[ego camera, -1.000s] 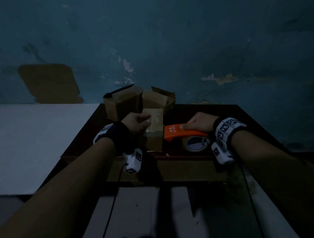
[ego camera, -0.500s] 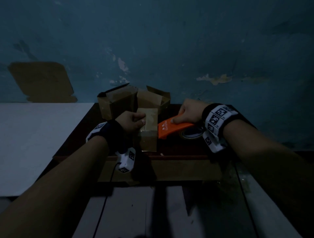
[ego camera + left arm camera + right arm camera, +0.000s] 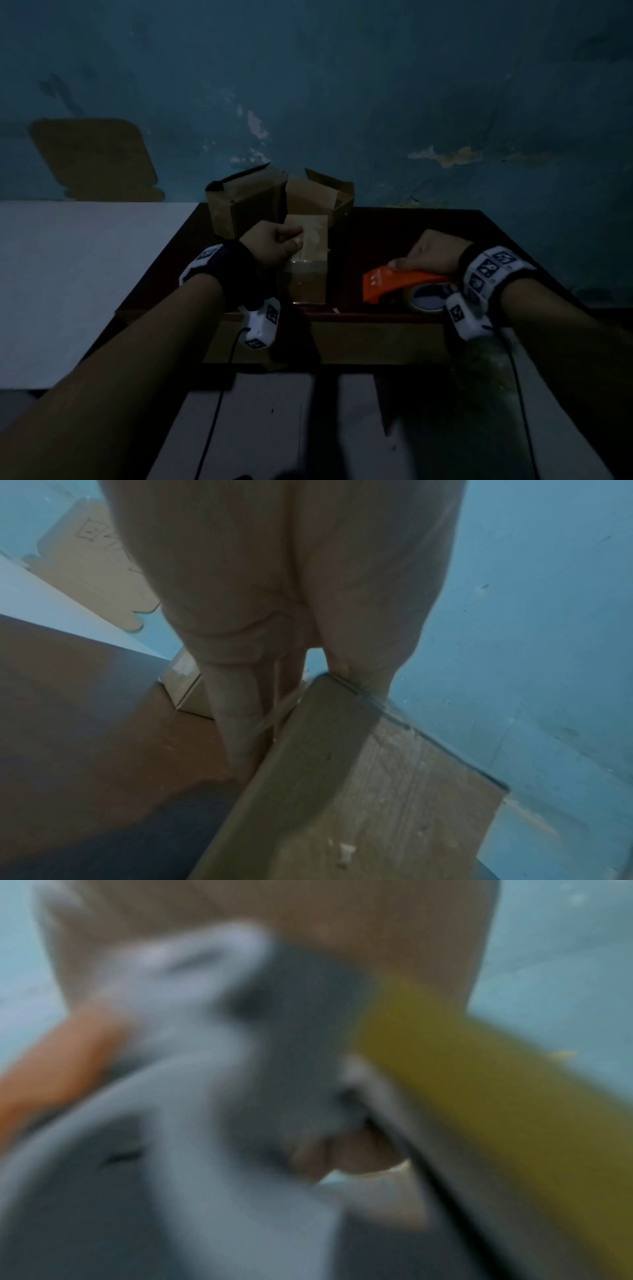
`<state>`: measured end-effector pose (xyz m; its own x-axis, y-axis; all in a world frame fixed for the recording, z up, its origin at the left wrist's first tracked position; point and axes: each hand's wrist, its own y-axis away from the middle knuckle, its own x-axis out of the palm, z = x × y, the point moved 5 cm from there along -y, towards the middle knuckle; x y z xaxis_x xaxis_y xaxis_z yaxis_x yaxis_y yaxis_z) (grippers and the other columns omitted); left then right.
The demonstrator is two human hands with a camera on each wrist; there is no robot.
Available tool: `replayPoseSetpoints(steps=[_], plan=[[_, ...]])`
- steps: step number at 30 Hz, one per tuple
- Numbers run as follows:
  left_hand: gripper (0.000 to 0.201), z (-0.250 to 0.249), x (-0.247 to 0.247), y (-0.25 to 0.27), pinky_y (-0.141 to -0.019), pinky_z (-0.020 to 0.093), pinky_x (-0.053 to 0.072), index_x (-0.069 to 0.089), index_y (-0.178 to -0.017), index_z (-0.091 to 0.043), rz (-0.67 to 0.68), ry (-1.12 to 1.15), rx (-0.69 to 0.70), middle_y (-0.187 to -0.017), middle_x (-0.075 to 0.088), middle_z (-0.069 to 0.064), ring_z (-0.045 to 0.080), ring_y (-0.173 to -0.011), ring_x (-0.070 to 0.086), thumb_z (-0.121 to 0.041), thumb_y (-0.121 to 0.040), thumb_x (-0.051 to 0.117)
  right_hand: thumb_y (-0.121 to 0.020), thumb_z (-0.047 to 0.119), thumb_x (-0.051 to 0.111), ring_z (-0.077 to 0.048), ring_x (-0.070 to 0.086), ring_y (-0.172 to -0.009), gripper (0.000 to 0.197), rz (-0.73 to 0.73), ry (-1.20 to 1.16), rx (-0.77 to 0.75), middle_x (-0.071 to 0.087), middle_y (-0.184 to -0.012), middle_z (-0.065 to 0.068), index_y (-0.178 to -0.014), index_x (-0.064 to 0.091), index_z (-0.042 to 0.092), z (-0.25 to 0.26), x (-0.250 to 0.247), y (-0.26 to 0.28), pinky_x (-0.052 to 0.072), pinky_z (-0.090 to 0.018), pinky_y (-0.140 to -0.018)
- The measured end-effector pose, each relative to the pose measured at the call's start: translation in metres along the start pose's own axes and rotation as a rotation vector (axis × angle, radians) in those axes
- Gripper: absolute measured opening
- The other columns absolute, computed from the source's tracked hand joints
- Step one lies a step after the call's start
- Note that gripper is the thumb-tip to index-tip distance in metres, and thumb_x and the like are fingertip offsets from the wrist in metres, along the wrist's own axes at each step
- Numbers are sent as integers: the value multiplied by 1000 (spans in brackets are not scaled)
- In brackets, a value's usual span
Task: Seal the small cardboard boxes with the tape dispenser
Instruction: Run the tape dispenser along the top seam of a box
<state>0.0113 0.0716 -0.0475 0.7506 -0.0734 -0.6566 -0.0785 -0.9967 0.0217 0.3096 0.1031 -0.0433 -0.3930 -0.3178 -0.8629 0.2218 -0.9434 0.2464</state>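
Observation:
A small closed cardboard box (image 3: 308, 263) stands near the front of the dark table (image 3: 370, 240), with glossy tape across its near face. My left hand (image 3: 274, 245) grips its top left edge, thumb on the lid. The left wrist view shows my fingers (image 3: 236, 723) down the side of the box (image 3: 325, 764). To the right, my right hand (image 3: 428, 255) holds the orange tape dispenser (image 3: 397, 282) by its handle, apart from the box, with the tape roll (image 3: 428, 296) below. The right wrist view is blurred, showing only orange plastic (image 3: 51, 1069) and the roll.
Two open cardboard boxes (image 3: 246, 205) (image 3: 322, 195) stand at the back of the table behind the held one. A white surface (image 3: 78, 274) lies to the left, with a flat cardboard sheet (image 3: 92, 161) leaning on the blue wall.
My right hand has drawn the tape dispenser away from the box, to the right and toward me. The left hand has stayed on the box.

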Motion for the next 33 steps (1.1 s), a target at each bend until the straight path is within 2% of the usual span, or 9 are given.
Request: replayPoseSetpoints(steps=[5,9,14,17,21,25,28,31,33], plan=[[46,2,0,0,-107,43,42,51,-138,-25,-17,16,2,-146,46,1,20,-130,47,-36,-94,58,-77,59,67,-17,56,-60,53,-129,-224,-4,60,-62,-6,-59,59,10,0,-19,3,41,-26,-59],[45,-1,3,-1,-107,42,42,51,-139,-24,-33,6,3,-146,46,1,21,-129,47,-35,-95,56,-83,64,57,-17,55,-56,56,-240,-152,-90,57,-61,-6,-64,63,12,12,-24,6,38,-26,-57],[45,-1,3,0,-106,40,42,52,-138,-24,-50,-16,-1,-145,48,2,21,-128,49,-36,-95,57,-85,39,62,-12,64,-65,18,-232,-153,-110,70,-84,-2,-94,72,28,13,2,1,48,-24,-63],[45,0,3,-1,-106,41,43,53,-137,-25,-55,-19,1,-144,49,2,22,-127,50,-37,-94,57,-83,36,66,-14,63,-95,41,-263,-75,-137,68,-113,-2,-122,65,25,15,16,-4,49,-26,-84],[45,3,3,-1,-107,40,42,52,-137,-27,-58,-23,1,-145,49,1,20,-129,48,-40,-94,56,-88,40,63,-23,59,-109,56,-355,76,-222,60,-126,-8,-140,46,29,20,32,-3,49,-37,-94],[45,2,6,1,-107,41,42,50,-139,-27,-58,36,3,-145,48,2,21,-128,49,-39,-96,53,-89,43,61,-22,50,-121,57,-407,279,-247,54,-136,-3,-141,40,32,22,55,-1,35,-36,-100],[48,1,8,7,-107,35,39,44,-144,-22,-72,25,45,-147,45,4,22,-132,44,-38,-99,47,-86,56,55,-20,45,-120,55,-505,310,-181,53,-129,4,-136,43,37,24,55,4,28,-39,-98],[53,4,3,20,-105,38,41,33,-147,-21,-104,80,86,-145,45,3,23,-130,47,-44,-99,41,-91,45,54,-19,45,-116,37,-645,152,-224,52,-120,3,-126,53,32,42,50,16,31,-35,-94],[49,10,-6,29,-102,45,44,34,-145,-23,-161,116,78,-140,47,4,24,-123,50,-42,-101,38,-96,32,52,-12,50,-107,27,-632,-90,-320,53,-113,5,-121,58,27,59,53,22,36,-26,-87]])
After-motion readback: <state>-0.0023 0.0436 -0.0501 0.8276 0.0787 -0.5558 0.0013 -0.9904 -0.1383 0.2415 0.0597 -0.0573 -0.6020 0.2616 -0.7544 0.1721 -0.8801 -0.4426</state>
